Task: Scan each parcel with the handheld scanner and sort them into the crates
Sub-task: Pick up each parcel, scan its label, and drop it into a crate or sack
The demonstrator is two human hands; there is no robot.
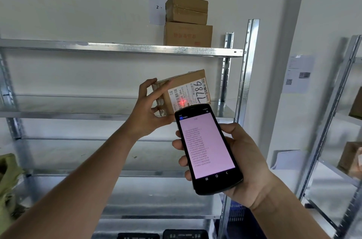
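Note:
My left hand (149, 109) grips a small brown cardboard parcel (182, 85) by its left end, holding it tilted in front of the metal shelf. Its white shipping label (191, 94) faces me with "7786" handwritten on it. A red scan light falls on the label's barcode. My right hand (242, 162) holds the black handheld scanner (207, 148) just below and right of the parcel. The scanner's lit screen shows a list of several codes. The scanner's top edge hides the parcel's lower right corner.
A galvanized metal shelving rack (117, 48) stands ahead, with two stacked cardboard boxes (188, 21) on its top shelf. A second rack (337, 121) at the right holds more boxes. Dark crates (184, 234) sit at the floor. A green sack (7, 180) lies at the lower left.

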